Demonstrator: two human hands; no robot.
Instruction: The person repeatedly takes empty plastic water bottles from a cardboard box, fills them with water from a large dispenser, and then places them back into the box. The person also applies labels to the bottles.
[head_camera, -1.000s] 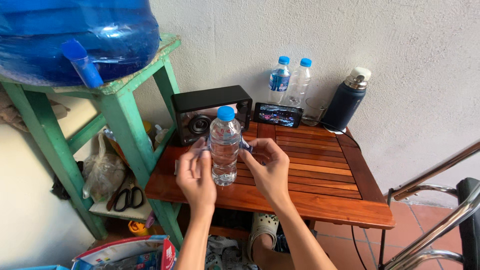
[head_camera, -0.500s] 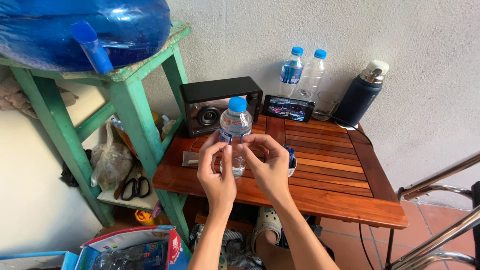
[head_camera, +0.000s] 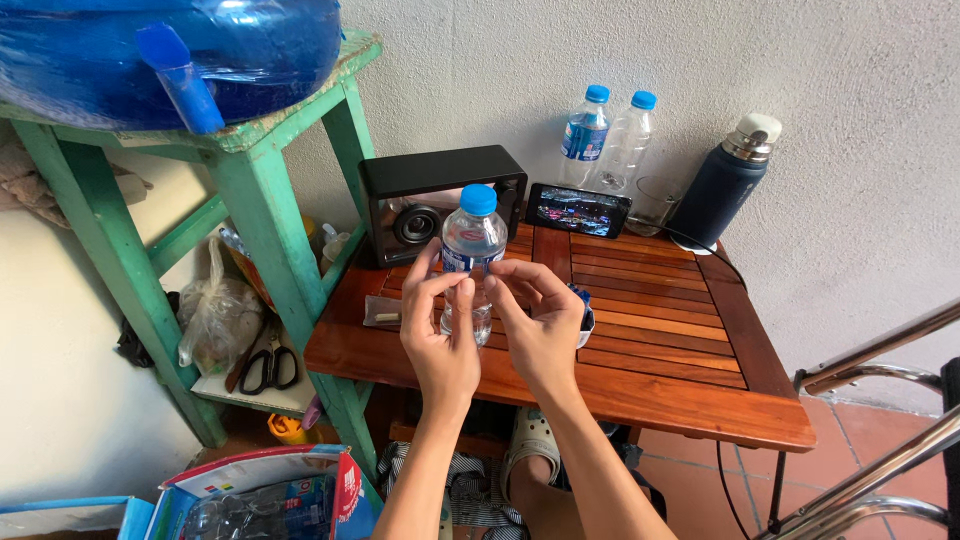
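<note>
A clear plastic water bottle (head_camera: 473, 238) with a blue cap stands upright on the slatted wooden table (head_camera: 650, 330). My left hand (head_camera: 438, 335) and my right hand (head_camera: 537, 328) both sit at its front, fingertips pinching at the label band around its middle. A small white dish with something blue (head_camera: 583, 312) shows just behind my right hand.
A black speaker (head_camera: 420, 200), a phone with a lit screen (head_camera: 578, 210), two more bottles (head_camera: 605, 140), a glass (head_camera: 652, 207) and a dark flask (head_camera: 722, 185) line the wall. A green stand (head_camera: 260, 200) holds a big blue water jug (head_camera: 170, 50). Scissors (head_camera: 268, 365) lie below.
The view has drifted left and closer. My hands have come together from the bottle's sides onto the front of its label.
</note>
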